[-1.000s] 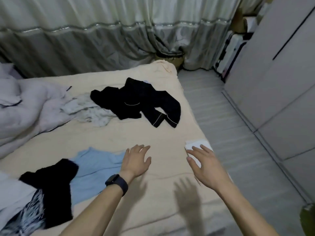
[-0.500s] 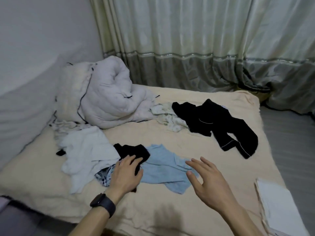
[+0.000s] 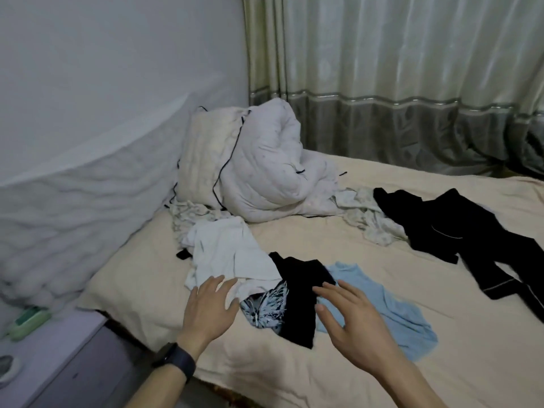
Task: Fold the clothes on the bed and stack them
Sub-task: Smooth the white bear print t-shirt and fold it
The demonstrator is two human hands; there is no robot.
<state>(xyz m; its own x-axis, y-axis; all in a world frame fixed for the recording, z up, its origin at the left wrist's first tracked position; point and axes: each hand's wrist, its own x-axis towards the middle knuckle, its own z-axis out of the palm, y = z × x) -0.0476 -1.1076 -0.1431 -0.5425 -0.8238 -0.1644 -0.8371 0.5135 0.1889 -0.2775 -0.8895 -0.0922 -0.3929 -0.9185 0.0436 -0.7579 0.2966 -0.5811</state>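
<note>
Left hand (image 3: 210, 307): fingers straight and spread, gripping nothing, over the near hem of the white garment (image 3: 232, 254). Right hand (image 3: 350, 322): likewise spread and empty, over the seam where the black printed garment (image 3: 300, 293) overlaps the light blue garment (image 3: 388, 301). Contact with cloth: cannot tell.

Count on bed (image 3: 294, 384): 1 white, 1 black printed, 1 blue, all overlapping in 1 heap; black pyjamas (image 3: 459, 231) well apart to the right.

Rumpled duvet (image 3: 265, 178) behind the heap; curtain (image 3: 412, 83) beyond.
</note>
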